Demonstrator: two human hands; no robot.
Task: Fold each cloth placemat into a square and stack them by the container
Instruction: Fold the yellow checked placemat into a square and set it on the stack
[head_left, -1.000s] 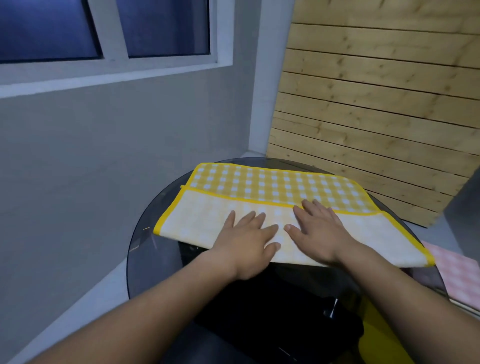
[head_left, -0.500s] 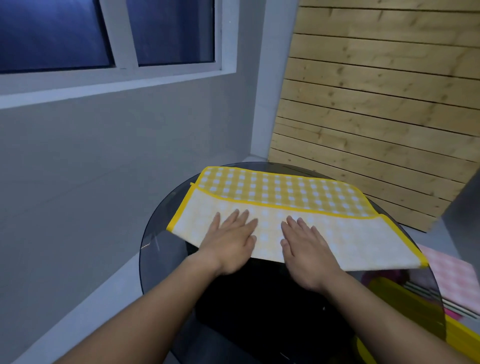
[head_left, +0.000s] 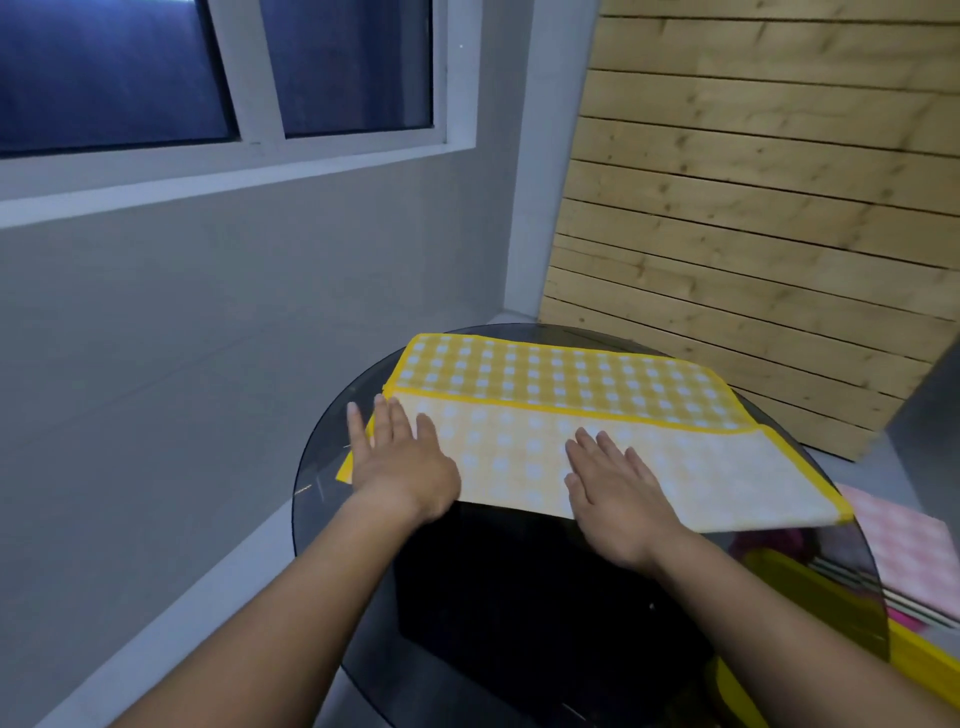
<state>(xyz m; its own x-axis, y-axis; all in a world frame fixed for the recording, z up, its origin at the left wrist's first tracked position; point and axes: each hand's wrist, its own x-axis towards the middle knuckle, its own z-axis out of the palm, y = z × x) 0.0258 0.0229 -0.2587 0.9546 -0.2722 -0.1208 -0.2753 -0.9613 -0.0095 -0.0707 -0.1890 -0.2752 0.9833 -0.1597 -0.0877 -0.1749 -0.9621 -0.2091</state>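
You're smoothing the lengthwise fold: your left hand (head_left: 402, 462) and right hand (head_left: 615, 491) lie flat, apart, on the placemat (head_left: 519, 452). Next, probably fold one end across.

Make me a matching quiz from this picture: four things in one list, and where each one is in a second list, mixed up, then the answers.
Column one
1. left hand
2. right hand
3. yellow placemat
4. pink cloth

Column two
A. at the far right, past the table's rim
B. flat on the placemat's left end, fingertips reaching over its edge
C. folded over on the glass table, pale side up nearer the person
D. flat on the pale fold, near its middle

Pairs: 1-B, 2-D, 3-C, 4-A
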